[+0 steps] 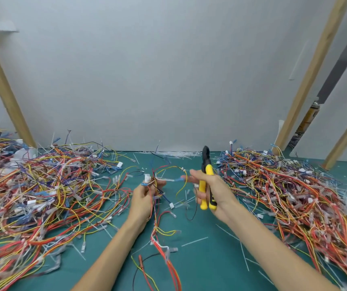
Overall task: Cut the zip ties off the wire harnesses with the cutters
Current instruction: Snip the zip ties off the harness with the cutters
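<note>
My left hand (pixel 145 196) grips a wire harness (pixel 160 208) of red, yellow and black wires, with a white connector (pixel 147 177) sticking up above my fingers. The harness trails down toward me over the green mat. My right hand (pixel 208 185) holds the yellow-and-black cutters (pixel 206 179) upright, jaws pointing away from me. Its forefinger and thumb reach left to a yellow wire loop (pixel 181 175) and a blue terminal of the same harness.
A big pile of harnesses (pixel 38 196) covers the left of the green mat (pixel 206 259); another pile (pixel 294 196) covers the right. Cut white zip-tie pieces (pixel 194 241) lie scattered on the mat and along the grey back wall. Wooden posts lean at both sides.
</note>
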A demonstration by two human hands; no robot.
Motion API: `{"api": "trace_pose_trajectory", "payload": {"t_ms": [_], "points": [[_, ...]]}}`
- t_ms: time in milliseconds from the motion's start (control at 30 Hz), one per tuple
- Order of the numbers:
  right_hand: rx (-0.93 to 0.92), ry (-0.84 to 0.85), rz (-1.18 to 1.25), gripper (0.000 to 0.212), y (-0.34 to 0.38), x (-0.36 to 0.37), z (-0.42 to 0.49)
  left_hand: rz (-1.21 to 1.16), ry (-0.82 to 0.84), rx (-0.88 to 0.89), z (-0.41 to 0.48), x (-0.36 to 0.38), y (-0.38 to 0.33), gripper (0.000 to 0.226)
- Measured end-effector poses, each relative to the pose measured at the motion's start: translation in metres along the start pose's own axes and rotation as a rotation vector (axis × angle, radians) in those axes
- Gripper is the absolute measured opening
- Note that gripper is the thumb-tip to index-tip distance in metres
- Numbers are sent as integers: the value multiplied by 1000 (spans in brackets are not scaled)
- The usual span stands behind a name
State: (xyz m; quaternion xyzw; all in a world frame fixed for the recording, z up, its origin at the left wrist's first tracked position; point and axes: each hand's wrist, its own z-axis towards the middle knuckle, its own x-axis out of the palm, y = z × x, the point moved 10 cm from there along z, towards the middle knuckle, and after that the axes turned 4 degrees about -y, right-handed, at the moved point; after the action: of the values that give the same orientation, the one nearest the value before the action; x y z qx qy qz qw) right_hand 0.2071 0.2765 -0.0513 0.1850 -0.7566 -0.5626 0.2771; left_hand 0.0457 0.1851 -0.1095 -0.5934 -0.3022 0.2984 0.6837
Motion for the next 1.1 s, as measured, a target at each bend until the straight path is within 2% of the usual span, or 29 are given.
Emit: {"api": "trace_pose_trajectory", "payload": {"t_ms": [167,300,367,433,500,567,633,700,800,967,1033,1100], "points": [[-18,-15,-52,24,38,-3,18,146,-114,118,-3,-11,-11,28],[4,-98,-399,25,36,-11,25,46,-129,84,-2,-12,-9,25],[54,-112,-447,22,23,-10,25,43,-160,91,-1,-16,-9,24],[86,-120,-426,20,11,-7,27,88,-203,119,0,-20,-11,24],[72,-215,-384,18,6,-14,33,93,-227,139,0,-21,-13,26],[99,-276,-184,16,-2,-17,41,70,-239,144,0,-23,-14,28],[191,-259,68,13,-16,-10,48,42,-231,146,1,-24,-13,28],[249,-263,164,11,-26,-7,54,34,-212,145,2,-23,-10,27],[270,-264,190,10,-31,-4,61,-11,-190,125,3,-22,-4,22],[251,-158,117,12,-29,10,65,-125,-201,78,8,-23,0,20],[212,-166,50,13,-27,10,65,-147,-202,61,9,-22,3,19],[151,-209,-116,13,-21,4,66,-178,-206,45,9,-23,6,15]]}}
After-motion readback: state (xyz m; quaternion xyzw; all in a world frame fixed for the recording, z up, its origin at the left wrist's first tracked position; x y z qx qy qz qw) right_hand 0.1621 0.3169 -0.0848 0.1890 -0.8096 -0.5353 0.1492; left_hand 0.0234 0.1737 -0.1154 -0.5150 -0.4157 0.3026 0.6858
